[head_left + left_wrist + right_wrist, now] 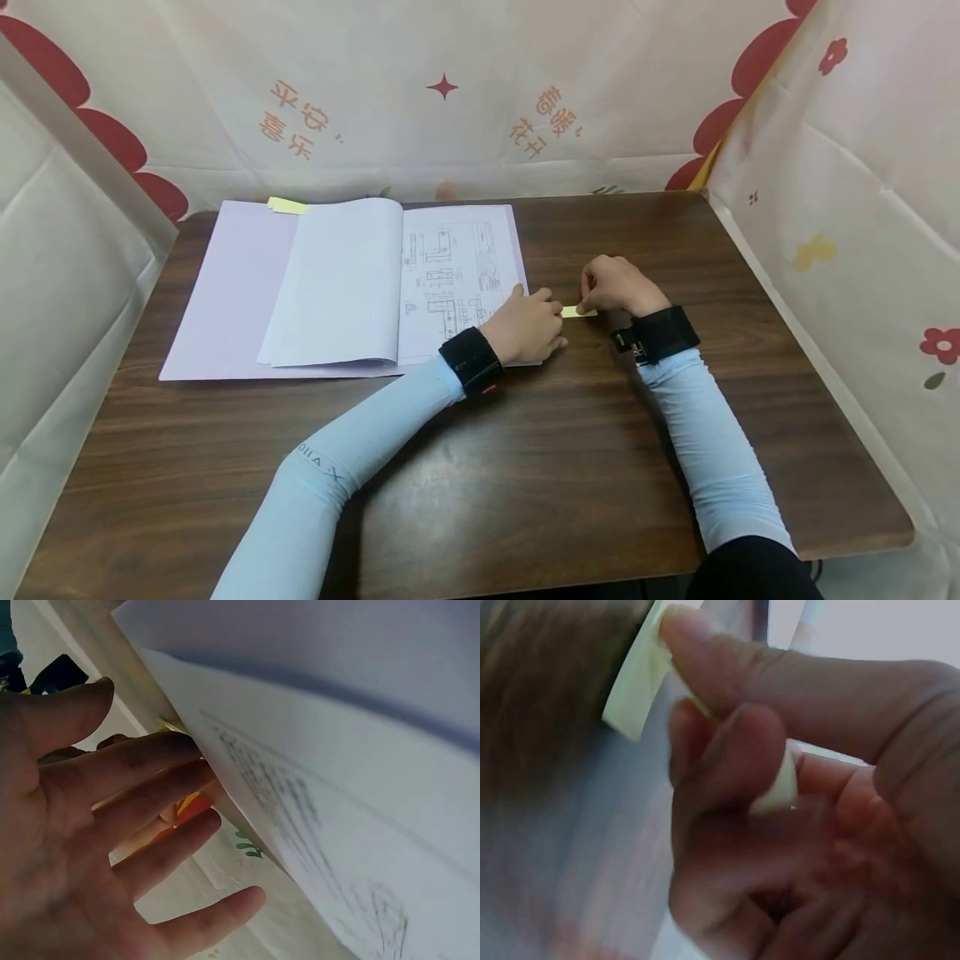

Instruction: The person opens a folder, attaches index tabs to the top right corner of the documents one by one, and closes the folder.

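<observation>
My right hand (621,286) pinches a narrow yellow sticky note (572,312) between thumb and fingers, just beyond the right edge of the papers. In the right wrist view the thumb presses on one end of this sticky strip (632,701), and a second pale yellow piece (781,785) shows among the curled fingers. My left hand (525,325) lies over the lower right edge of a printed drawing sheet (457,267), its fingertips close to the note. From the left wrist, its fingers (180,847) look spread and nearly straight beside the page edge.
A lilac folder (225,292) lies spread on the brown wooden table (540,475), with white pages (341,283) turned over to the left. Yellow tabs (287,206) stick out at its top edge. Patterned cloth (480,92) hangs behind and at both sides.
</observation>
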Available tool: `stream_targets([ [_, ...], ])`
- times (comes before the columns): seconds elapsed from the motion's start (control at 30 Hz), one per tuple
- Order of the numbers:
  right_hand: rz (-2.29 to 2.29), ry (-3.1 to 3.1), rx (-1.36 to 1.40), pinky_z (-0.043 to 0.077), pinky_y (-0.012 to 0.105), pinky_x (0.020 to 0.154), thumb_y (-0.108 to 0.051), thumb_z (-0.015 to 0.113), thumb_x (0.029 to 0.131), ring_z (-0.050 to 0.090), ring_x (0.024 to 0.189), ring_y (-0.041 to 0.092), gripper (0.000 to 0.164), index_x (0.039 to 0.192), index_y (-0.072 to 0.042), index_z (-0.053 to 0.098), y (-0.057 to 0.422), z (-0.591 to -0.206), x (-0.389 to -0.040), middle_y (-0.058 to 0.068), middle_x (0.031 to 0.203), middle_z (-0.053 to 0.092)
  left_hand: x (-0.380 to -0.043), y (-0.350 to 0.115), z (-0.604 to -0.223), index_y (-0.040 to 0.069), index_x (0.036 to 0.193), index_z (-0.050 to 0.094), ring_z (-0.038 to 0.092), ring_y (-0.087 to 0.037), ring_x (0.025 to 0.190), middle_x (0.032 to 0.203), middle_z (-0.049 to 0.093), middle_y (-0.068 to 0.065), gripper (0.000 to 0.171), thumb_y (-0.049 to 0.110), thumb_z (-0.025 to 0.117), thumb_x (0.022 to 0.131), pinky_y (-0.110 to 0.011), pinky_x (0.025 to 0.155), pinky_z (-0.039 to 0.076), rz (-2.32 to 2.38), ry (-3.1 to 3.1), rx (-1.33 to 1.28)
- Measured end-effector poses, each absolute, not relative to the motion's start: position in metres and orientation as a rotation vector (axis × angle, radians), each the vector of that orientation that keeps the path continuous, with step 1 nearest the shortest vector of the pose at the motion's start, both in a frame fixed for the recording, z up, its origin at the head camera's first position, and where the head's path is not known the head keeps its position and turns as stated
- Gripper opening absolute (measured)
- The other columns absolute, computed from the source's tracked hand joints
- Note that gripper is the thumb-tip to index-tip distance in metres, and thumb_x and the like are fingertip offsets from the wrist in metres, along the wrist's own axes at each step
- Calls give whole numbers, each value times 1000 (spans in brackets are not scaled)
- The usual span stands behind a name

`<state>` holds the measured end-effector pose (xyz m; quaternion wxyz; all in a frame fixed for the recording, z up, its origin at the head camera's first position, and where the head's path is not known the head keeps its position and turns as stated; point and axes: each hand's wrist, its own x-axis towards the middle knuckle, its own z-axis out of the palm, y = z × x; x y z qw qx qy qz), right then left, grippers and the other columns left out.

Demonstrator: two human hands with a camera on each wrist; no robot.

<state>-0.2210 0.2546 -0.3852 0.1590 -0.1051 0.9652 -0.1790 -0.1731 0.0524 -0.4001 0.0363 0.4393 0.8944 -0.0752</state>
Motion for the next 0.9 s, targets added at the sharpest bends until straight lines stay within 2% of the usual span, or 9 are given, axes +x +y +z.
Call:
stream_targets([
  [0.3, -479, 2734, -285, 41, 33, 58, -12, 77, 88, 58, 64, 22, 20, 76, -7, 63, 263, -384, -224, 7, 72, 63, -172, 55, -404, 19, 126, 72, 51, -21, 131, 139, 64, 3, 41, 45, 44, 109, -55, 109, 44, -270, 2766, 1335],
  [0.5, -482, 2714, -227, 40, 33, 58, -11, 77, 88, 60, 63, 22, 20, 75, -6, 62, 272, -383, -226, 8, 68, 67, -171, 53, -406, 18, 125, 72, 49, -21, 132, 141, 63, 2, 44, 48, 44, 108, -52, 108, 44, -243, 2768, 1310],
  [0.67, -467, 2725, -194, 42, 33, 59, -11, 77, 88, 59, 65, 22, 19, 76, -5, 64, 282, -378, -227, 8, 70, 66, -169, 53, -407, 17, 133, 68, 48, -22, 134, 147, 60, 2, 48, 51, 44, 108, -53, 109, 42, -212, 2773, 1272],
  [0.9, -634, 2693, -203, 53, 36, 67, -7, 70, 94, 66, 78, 24, 10, 98, 2, 72, 298, -364, -222, 16, 91, 71, -166, 55, -407, 16, 140, 61, 47, -23, 136, 146, 58, 1, 50, 50, 45, 107, -63, 114, 38, -195, 2783, 1246],
])
